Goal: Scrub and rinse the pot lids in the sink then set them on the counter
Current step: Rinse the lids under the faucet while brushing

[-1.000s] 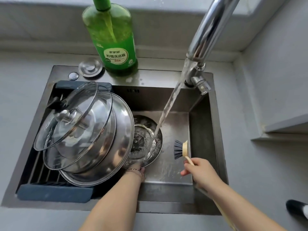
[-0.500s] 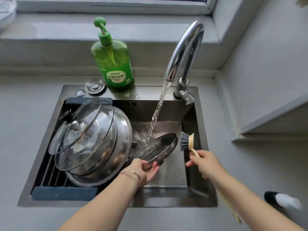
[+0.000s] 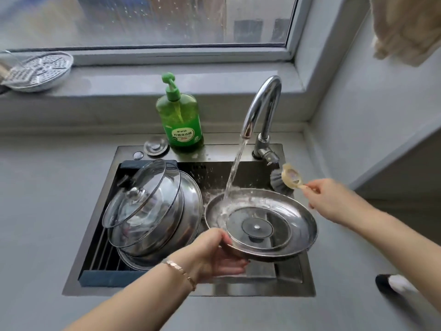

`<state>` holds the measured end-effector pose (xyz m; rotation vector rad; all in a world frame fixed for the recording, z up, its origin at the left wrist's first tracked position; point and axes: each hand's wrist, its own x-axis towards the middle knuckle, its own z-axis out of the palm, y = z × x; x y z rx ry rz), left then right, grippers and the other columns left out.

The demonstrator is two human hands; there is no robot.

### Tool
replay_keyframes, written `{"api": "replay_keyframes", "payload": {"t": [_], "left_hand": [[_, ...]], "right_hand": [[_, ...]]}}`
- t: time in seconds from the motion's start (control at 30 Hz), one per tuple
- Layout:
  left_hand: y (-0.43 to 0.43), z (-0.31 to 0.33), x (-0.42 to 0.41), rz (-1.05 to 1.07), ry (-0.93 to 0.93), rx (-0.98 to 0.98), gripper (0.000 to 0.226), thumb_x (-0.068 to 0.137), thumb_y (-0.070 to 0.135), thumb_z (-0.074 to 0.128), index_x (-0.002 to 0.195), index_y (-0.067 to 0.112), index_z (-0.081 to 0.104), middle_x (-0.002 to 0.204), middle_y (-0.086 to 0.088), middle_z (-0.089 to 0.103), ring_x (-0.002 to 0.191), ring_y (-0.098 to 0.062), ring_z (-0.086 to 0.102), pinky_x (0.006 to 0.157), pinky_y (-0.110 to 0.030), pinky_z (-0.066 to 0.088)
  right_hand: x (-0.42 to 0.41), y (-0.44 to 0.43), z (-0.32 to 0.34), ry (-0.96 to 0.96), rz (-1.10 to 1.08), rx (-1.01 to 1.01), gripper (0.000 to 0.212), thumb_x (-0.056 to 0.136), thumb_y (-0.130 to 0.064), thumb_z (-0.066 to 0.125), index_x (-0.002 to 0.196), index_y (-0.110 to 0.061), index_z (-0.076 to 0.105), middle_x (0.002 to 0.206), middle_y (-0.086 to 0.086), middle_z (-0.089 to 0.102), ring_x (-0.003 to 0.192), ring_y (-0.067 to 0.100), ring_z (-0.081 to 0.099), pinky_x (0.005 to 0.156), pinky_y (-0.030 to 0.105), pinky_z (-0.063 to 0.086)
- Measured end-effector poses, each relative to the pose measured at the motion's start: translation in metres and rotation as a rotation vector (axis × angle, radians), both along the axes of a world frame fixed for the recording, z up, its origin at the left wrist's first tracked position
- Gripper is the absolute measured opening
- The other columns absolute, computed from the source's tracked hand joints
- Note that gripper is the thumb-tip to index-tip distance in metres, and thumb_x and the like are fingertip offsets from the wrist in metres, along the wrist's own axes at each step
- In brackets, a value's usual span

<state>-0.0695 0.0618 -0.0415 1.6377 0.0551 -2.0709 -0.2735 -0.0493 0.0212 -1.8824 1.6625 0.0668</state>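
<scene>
The lid [image 3: 261, 224] has been lifted from the sink floor and turned nearly flat, inner face up; a second ago it was propped on edge low in the basin. It is held at its 8 o'clock rim by the left hand [image 3: 218, 253], thumb over the rim and fingers curled under, over the right half of the sink [image 3: 296, 286]. The stream from the tap [image 3: 260, 111] now strikes the lid at about 10 o'clock and spreads across it, so rinsing is judged to be under way, with scrubbing of this lid probably done. At 2 o'clock the brush [image 3: 285, 181] has been raised clear of the lid; its handle is pinched by the right hand [image 3: 334, 201]. At 9 o'clock, more lids [image 3: 152, 211] are stacked on the rack [image 3: 102, 275]. The counter [image 3: 47, 211] holds no lid yet.
</scene>
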Motion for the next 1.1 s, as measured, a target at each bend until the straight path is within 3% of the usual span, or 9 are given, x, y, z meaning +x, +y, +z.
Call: {"api": "replay_keyframes", "payload": {"t": [0.07, 0.17, 0.23, 0.33, 0.43, 0.6, 0.77, 0.9, 1.1], "left_hand": [[0.001, 0.006, 0.008, -0.064, -0.086, -0.071, 0.023, 0.079, 0.001, 0.036, 0.084, 0.003, 0.059, 0.067, -0.013, 0.064, 0.065, -0.026, 0.067, 0.054, -0.034, 0.056], [0.003, 0.014, 0.020, 0.012, -0.142, -0.149, 0.018, 0.078, -0.002, 0.035, 0.084, 0.004, 0.051, 0.070, -0.016, 0.061, 0.065, -0.030, 0.065, 0.054, -0.039, 0.056], [0.004, 0.018, 0.025, 0.123, -0.151, -0.206, 0.028, 0.078, -0.010, 0.033, 0.099, 0.005, 0.044, 0.083, -0.019, 0.062, 0.060, -0.029, 0.065, 0.049, -0.043, 0.056], [0.006, 0.016, 0.033, 0.212, -0.204, -0.275, 0.040, 0.077, -0.015, 0.030, 0.108, 0.010, 0.038, 0.105, -0.022, 0.056, 0.069, -0.034, 0.062, 0.047, -0.047, 0.056], [0.008, 0.016, 0.041, 0.234, -0.312, -0.297, 0.047, 0.075, -0.016, 0.031, 0.107, 0.017, 0.040, 0.110, -0.021, 0.054, 0.077, -0.039, 0.062, 0.047, -0.046, 0.055], [0.011, 0.028, 0.047, 0.199, -0.367, -0.327, 0.049, 0.074, -0.017, 0.034, 0.105, 0.020, 0.044, 0.096, -0.019, 0.061, 0.047, -0.028, 0.064, 0.043, -0.034, 0.053], [0.009, 0.034, 0.043, 0.181, -0.385, -0.345, 0.052, 0.071, -0.018, 0.035, 0.105, 0.020, 0.045, 0.095, -0.021, 0.062, 0.047, -0.029, 0.064, 0.040, -0.030, 0.050], [0.007, 0.036, 0.048, 0.184, -0.392, -0.384, 0.055, 0.071, -0.018, 0.037, 0.105, 0.024, 0.047, 0.101, -0.021, 0.063, 0.057, -0.034, 0.067, 0.046, -0.039, 0.056], [0.006, 0.039, 0.048, 0.151, -0.436, -0.380, 0.053, 0.072, -0.017, 0.034, 0.104, 0.024, 0.045, 0.090, -0.016, 0.061, 0.051, -0.028, 0.064, 0.040, -0.032, 0.051]], "right_hand": [[-0.001, 0.003, -0.008, 0.115, 0.059, 0.027, 0.028, 0.097, -0.032, 0.040, 0.107, -0.019, 0.062, 0.095, 0.007, 0.066, 0.082, 0.024, 0.058, 0.070, 0.031, 0.045], [0.003, 0.008, -0.025, 0.176, 0.104, 0.079, 0.044, 0.096, -0.026, 0.040, 0.139, -0.035, 0.035, 0.117, 0.008, 0.062, 0.096, 0.027, 0.059, 0.079, 0.033, 0.045], [0.013, 0.012, -0.036, 0.192, 0.145, 0.109, 0.047, 0.094, -0.019, 0.039, 0.135, -0.042, 0.040, 0.123, 0.006, 0.059, 0.097, 0.026, 0.058, 0.075, 0.030, 0.044], [0.034, 0.028, -0.050, 0.181, 0.197, 0.099, 0.044, 0.090, -0.015, 0.041, 0.123, -0.038, 0.056, 0.125, 0.007, 0.059, 0.109, 0.029, 0.056, 0.089, 0.033, 0.048], [0.057, 0.057, -0.054, 0.002, 0.268, 0.179, 0.037, 0.093, -0.020, 0.042, 0.122, -0.036, 0.059, 0.123, 0.003, 0.061, 0.105, 0.024, 0.058, 0.088, 0.031, 0.048], [0.070, 0.035, -0.065, -0.078, 0.158, 0.076, 0.035, 0.096, -0.025, 0.042, 0.123, -0.041, 0.057, 0.123, 0.000, 0.062, 0.099, 0.021, 0.060, 0.079, 0.029, 0.046], [0.086, 0.047, -0.062, -0.229, 0.262, 0.114, 0.038, 0.095, -0.019, 0.043, 0.124, -0.040, 0.056, 0.114, 0.000, 0.067, 0.053, 0.001, 0.040, 0.052, 0.013, 0.033], [0.082, 0.027, -0.061, -0.177, 0.130, 0.062, 0.038, 0.094, -0.018, 0.042, 0.122, -0.039, 0.058, 0.125, -0.002, 0.061, 0.093, 0.018, 0.061, 0.078, 0.028, 0.048], [0.112, 0.045, -0.048, -0.315, 0.276, 0.061, 0.039, 0.094, -0.017, 0.044, 0.125, -0.038, 0.056, 0.117, 0.001, 0.066, 0.061, 0.009, 0.050, 0.061, 0.025, 0.046]]}}
